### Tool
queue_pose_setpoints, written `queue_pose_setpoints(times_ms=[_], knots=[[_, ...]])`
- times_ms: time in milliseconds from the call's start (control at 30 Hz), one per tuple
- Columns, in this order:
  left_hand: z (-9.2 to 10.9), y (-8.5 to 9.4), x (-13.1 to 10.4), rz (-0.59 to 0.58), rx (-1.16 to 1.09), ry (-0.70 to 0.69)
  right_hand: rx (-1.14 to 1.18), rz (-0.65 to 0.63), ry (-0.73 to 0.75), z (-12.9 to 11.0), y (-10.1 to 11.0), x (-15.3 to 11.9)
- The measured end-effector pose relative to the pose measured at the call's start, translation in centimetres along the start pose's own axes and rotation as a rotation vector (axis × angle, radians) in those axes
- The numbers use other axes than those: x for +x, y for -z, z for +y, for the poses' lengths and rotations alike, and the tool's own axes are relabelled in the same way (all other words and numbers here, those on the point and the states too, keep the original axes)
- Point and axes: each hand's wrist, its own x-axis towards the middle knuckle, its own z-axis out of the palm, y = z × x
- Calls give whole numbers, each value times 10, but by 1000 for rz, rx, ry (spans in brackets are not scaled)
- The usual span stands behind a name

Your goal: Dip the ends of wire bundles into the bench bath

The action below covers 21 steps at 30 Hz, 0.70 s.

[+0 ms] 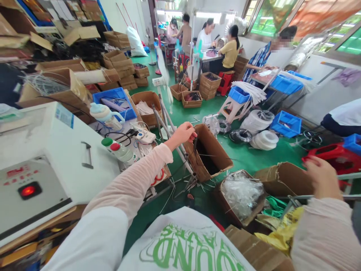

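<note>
My left hand reaches out over the near left edge of a tall cardboard box. Its fingers are pinched around a thin dark strip that hangs down at the box's rim. Dark material lies inside the box. My right hand is raised at the far right, blurred, beyond an open cardboard box; whether its fingers hold anything cannot be made out. Between the two hands stands a box of clear plastic scraps.
A white machine and bottles stand at left. Metal bars rise beside my left hand. Coils, a blue bin and a red stool are on the right. Several people sit at tables behind.
</note>
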Motion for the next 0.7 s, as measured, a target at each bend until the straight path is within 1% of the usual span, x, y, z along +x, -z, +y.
queue_pose_setpoints(times_ms=[33, 67, 100, 133, 167, 200, 233, 267, 300, 333, 400, 467, 567, 633, 700], knots=[[2, -4, -2, -13, 15, -8, -45, 78, -29, 5, -14, 1], [5, -7, -4, -30, 30, -14, -98, 94, -66, 8, -35, 0], [7, -10, -6, -45, 44, -20, -143, -6, -91, 7, -63, -3], [9, -13, -8, -57, 56, -25, -195, -149, -80, 4, -95, -7], [10, -14, -9, -63, 65, -26, -247, -268, -42, -3, -127, -12], [12, -15, -11, -66, 69, -26, -289, -344, -2, -11, -158, -18], [13, -16, -13, -66, 68, -25, -342, -402, 40, -19, -185, -24], [14, -16, -15, -63, 64, -24, -405, -421, 90, -27, -206, -30], [15, -16, -17, -60, 61, -24, -440, -423, 124, -34, -222, -35], [15, -15, -18, -58, 60, -24, -480, -406, 153, -39, -232, -39], [16, -16, -21, -64, 70, -29, -569, -348, 188, -45, -238, -43], [16, -17, -22, -79, 95, -32, -686, -306, 204, -47, -234, -42], [15, -20, -20, -84, 159, -62, -842, -325, 203, -47, -223, -38], [14, -20, -17, -57, 202, -98, -849, -348, 200, -48, -212, -35], [13, -16, -12, -8, 205, -115, -713, -345, 202, -47, -194, -32]])
